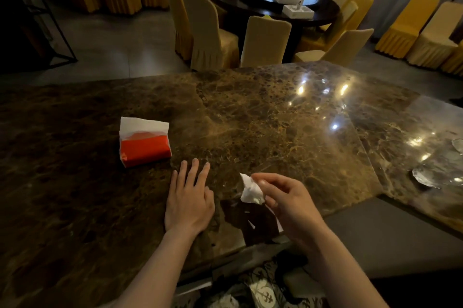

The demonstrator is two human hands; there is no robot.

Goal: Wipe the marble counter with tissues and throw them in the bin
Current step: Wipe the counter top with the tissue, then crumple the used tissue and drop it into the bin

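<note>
A dark brown marble counter fills the middle of the head view. My right hand holds a crumpled white tissue pinched between thumb and fingers, lifted a little above the counter near its front edge. My left hand lies flat on the marble, fingers spread, just left of the tissue. A red tissue pack with a white sheet sticking up from it stands on the counter, beyond and to the left of my left hand. No bin shows clearly.
A glass dish sits at the counter's right end. Behind the counter are yellow-covered chairs around a dark round table with white boxes. Below the front edge, patterned fabric and a dark object are dimly visible.
</note>
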